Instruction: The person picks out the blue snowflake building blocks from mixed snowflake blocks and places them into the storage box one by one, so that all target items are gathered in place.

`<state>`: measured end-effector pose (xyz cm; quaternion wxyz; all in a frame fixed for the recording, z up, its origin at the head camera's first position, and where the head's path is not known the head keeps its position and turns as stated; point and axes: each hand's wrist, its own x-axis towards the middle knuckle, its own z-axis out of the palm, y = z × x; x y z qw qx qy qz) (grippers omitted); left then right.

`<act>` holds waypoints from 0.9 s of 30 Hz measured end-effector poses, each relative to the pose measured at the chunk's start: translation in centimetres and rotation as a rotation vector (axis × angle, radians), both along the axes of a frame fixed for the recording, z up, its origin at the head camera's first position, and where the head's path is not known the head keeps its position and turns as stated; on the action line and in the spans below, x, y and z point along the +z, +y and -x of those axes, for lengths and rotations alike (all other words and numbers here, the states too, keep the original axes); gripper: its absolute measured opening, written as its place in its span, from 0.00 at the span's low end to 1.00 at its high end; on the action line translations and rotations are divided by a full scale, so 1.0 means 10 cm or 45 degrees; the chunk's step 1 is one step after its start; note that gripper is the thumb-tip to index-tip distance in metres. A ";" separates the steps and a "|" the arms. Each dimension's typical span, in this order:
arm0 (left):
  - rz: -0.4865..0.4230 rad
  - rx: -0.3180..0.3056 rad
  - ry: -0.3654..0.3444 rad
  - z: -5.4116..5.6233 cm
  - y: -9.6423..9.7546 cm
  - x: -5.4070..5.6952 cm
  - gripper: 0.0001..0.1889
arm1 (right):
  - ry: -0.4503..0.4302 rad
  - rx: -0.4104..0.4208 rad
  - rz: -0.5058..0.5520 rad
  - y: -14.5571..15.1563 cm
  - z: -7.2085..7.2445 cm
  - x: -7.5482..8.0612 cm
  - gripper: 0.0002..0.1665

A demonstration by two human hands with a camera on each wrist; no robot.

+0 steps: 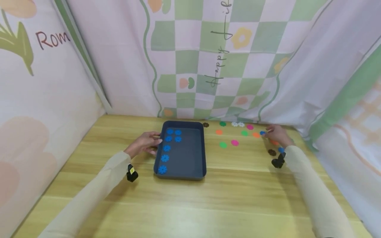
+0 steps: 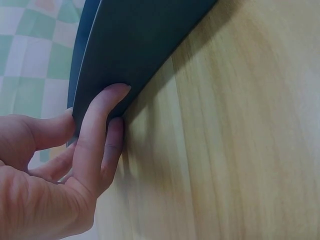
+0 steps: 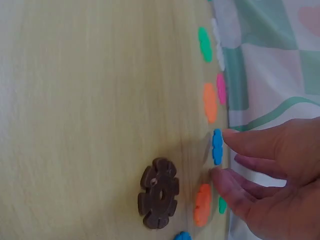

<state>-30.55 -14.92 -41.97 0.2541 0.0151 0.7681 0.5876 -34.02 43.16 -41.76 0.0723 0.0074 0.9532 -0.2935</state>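
A dark grey tray (image 1: 190, 152) stands on the table with several blue flower-shaped discs (image 1: 165, 158) along its left side and top. At its left wall is my left hand (image 1: 144, 143); in the left wrist view the thumb is at the rim and the fingers press the outer wall (image 2: 145, 45), gripping it. My right hand (image 1: 278, 135) is at the table's back right. Its thumb and forefinger are spread around a blue flower disc (image 3: 217, 146) lying on the table, fingertips right at its edges. Nearby are an orange disc (image 3: 202, 205) and a brown disc (image 3: 159, 194).
Loose discs lie between the tray and my right hand: green (image 1: 223, 144), pink (image 1: 234, 142), orange (image 1: 219, 132) and white (image 1: 234, 124). A brown disc (image 1: 205, 125) is next to the tray's far right corner. Patterned curtains (image 1: 190, 66) hang along the table's back edge.
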 end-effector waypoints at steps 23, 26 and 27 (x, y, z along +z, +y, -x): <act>0.017 -0.004 0.012 -0.02 -0.02 0.00 0.32 | 0.058 0.007 0.009 0.00 0.12 0.20 0.19; -0.003 -0.007 0.007 -0.01 -0.02 -0.01 0.32 | 0.025 0.052 0.101 -0.15 0.11 0.33 0.19; -0.010 -0.008 0.006 -0.01 -0.02 -0.01 0.32 | 0.026 0.076 0.147 -0.21 0.09 0.37 0.19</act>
